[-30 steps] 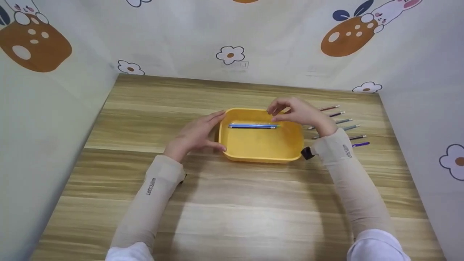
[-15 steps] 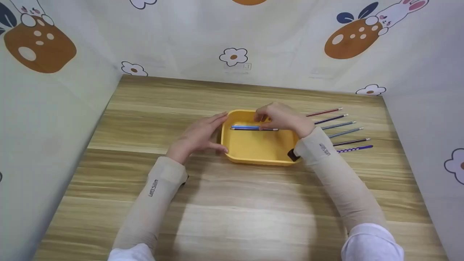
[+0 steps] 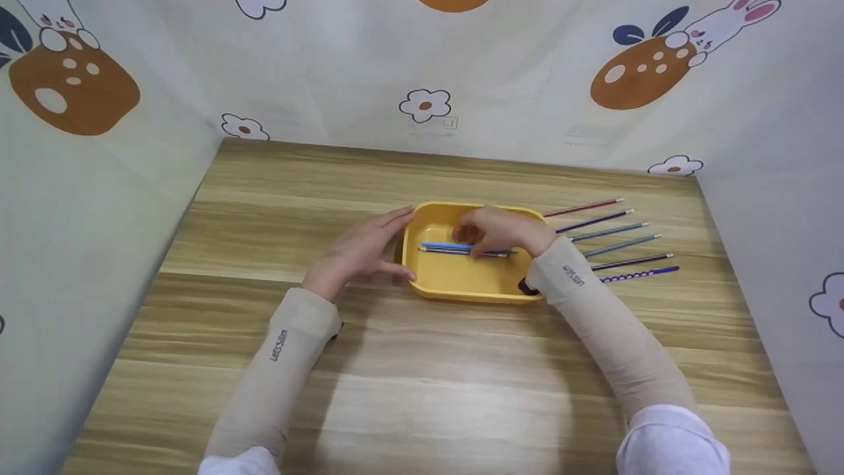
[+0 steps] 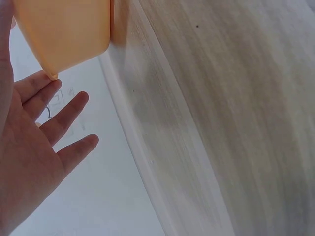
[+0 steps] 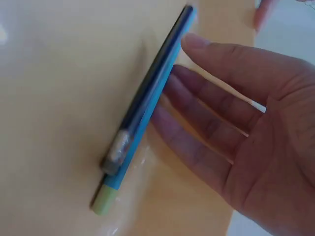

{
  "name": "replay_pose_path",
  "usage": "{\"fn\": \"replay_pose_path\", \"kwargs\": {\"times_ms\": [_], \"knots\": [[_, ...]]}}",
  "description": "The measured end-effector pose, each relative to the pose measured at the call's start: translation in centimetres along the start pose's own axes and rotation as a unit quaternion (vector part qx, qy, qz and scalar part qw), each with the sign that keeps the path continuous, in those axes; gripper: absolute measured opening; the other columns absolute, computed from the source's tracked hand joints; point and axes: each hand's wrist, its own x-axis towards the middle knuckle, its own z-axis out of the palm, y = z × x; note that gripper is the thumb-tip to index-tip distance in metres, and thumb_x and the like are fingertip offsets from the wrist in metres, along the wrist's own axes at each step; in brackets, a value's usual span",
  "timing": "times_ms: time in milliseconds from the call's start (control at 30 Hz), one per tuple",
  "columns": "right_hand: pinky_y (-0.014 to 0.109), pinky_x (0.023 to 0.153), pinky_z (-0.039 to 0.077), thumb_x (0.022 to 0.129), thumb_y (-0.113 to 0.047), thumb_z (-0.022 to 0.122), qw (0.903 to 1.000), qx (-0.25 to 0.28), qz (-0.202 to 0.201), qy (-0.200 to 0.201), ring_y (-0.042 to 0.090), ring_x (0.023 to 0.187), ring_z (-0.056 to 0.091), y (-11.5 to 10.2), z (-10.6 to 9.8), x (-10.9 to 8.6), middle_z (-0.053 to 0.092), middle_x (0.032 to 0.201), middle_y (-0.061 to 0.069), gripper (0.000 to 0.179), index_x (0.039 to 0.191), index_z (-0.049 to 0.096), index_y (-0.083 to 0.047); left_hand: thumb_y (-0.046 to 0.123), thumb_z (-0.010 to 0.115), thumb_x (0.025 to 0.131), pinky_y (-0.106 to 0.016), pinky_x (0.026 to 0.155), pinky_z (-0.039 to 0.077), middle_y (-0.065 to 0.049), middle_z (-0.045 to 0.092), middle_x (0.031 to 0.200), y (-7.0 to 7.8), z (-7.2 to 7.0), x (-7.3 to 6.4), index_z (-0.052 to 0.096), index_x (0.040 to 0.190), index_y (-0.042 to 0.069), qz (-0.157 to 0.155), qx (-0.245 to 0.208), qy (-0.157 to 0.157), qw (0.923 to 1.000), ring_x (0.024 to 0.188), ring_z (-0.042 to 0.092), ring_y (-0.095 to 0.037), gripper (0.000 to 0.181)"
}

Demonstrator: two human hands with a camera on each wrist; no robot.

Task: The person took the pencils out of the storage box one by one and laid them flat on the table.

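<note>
Inside a yellow tray [image 3: 475,277] lie a dark pencil [image 5: 152,86] with a metal eraser end and a blue pencil-like stick [image 5: 147,115] with a pale green end. They lie side by side. My right hand [image 3: 501,231] reaches into the tray from the right. In the right wrist view its thumb and fingertips line up along the blue stick's edge, touching it, with the fingers fairly straight. My left hand [image 3: 359,254] rests against the tray's left end, thumb at the near corner and fingers at the far one. In the left wrist view its fingers are spread.
Several pencils lie fanned out on the wooden table [image 3: 428,382] right of the tray, among them a red pencil [image 3: 583,206] and a black pencil [image 3: 633,262]. Nearest is a purple patterned stick [image 3: 643,273]. Patterned walls [image 3: 343,86] enclose the table's back and sides.
My right hand has moved left and down into the tray. The dark pencil and blue stick have shifted toward the near side with it. The left hand has stayed at the tray's end.
</note>
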Motion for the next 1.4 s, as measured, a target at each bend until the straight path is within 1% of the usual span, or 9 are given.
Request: {"fn": "replay_pose_path", "kwargs": {"times_ms": [200,333,500,667,867,1067,1200,1300,1400], "knots": [[0.031,0.078,0.054,0.085,-0.005,0.076,0.9993,-0.035,0.001,-0.009,0.017,0.085,0.059,0.0,0.8,0.5,0.068,0.096,0.007,0.021,0.104,0.069,-0.007,0.068,0.078,0.068,-0.048,0.127,0.025,0.006,0.018,0.168,0.0,0.0,0.0,0.023,0.160,0.021,0.000,-0.007,0.000,1.0000,0.153,0.026,-0.027,0.116],[0.027,0.074,0.052,0.087,-0.007,0.075,0.9992,-0.029,0.013,-0.024,0.015,0.081,0.057,0.0,0.7,0.6,0.067,0.092,0.005,0.014,0.100,0.069,-0.009,0.064,0.080,0.069,-0.048,0.126,0.025,0.007,0.018,0.168,0.1,-0.1,0.0,0.024,0.160,0.021,-0.006,-0.010,-0.001,0.9999,0.153,0.026,-0.027,0.114],[0.024,0.070,0.048,0.087,-0.006,0.073,0.9993,-0.021,0.011,-0.029,0.014,0.077,0.055,0.2,0.7,0.5,0.065,0.089,0.004,0.012,0.098,0.069,-0.007,0.067,0.078,0.068,-0.049,0.126,0.025,0.005,0.018,0.168,0.2,-0.1,0.0,0.023,0.160,0.022,-0.005,-0.007,-0.001,1.0000,0.153,0.026,-0.028,0.116],[0.025,0.071,0.049,0.088,-0.005,0.071,0.9997,-0.007,0.002,-0.025,0.014,0.078,0.054,0.2,0.5,0.2,0.066,0.091,0.005,0.010,0.097,0.070,-0.007,0.068,0.078,0.068,-0.050,0.126,0.025,0.005,0.018,0.169,0.2,0.0,0.0,0.021,0.160,0.024,-0.007,-0.006,-0.002,1.0000,0.153,0.026,-0.028,0.117],[0.029,0.075,0.053,0.089,-0.004,0.069,0.9997,0.019,-0.005,-0.015,0.015,0.082,0.058,0.4,-0.1,-0.1,0.069,0.094,0.007,0.011,0.099,0.070,-0.006,0.066,0.079,0.068,-0.051,0.126,0.025,0.005,0.017,0.169,0.2,-0.1,-0.1,0.021,0.160,0.023,-0.008,-0.010,-0.003,0.9999,0.153,0.026,-0.029,0.116],[0.027,0.077,0.054,0.090,-0.001,0.067,0.9981,0.055,-0.029,-0.001,0.015,0.085,0.060,0.2,-1.1,-0.8,0.070,0.097,0.011,0.012,0.101,0.070,-0.003,0.067,0.079,0.068,-0.050,0.126,0.024,0.010,0.015,0.169,0.3,-0.1,-0.1,0.021,0.160,0.025,-0.017,-0.012,-0.005,0.9998,0.153,0.025,-0.027,0.116],[0.026,0.079,0.053,0.091,-0.002,0.067,0.9964,0.071,-0.046,0.010,0.016,0.088,0.062,0.0,-1.7,-1.5,0.070,0.098,0.014,0.012,0.103,0.069,-0.002,0.063,0.081,0.069,-0.050,0.126,0.026,0.007,0.018,0.168,0.2,0.0,0.0,0.024,0.160,0.021,-0.003,-0.012,0.002,0.9999,0.153,0.027,-0.028,0.115],[0.025,0.081,0.053,0.092,-0.003,0.067,0.9958,0.075,-0.051,0.016,0.017,0.089,0.063,-0.1,-2.2,-2.0,0.071,0.100,0.014,0.012,0.104,0.070,-0.002,0.063,0.081,0.070,-0.052,0.127,0.023,0.005,0.020,0.168,0.2,0.0,0.0,0.024,0.160,0.019,0.002,-0.003,0.004,1.0000,0.153,0.027,-0.027,0.114],[0.024,0.081,0.053,0.093,-0.005,0.067,0.9952,0.081,-0.050,0.022,0.018,0.091,0.062,-0.2,-2.7,-2.7,0.071,0.102,0.014,0.013,0.106,0.070,-0.003,0.064,0.080,0.070,-0.055,0.127,0.018,0.004,0.019,0.168,0.2,-0.1,0.0,0.024,0.160,0.019,-0.003,0.009,0.001,1.0000,0.153,0.026,-0.025,0.115]]}}
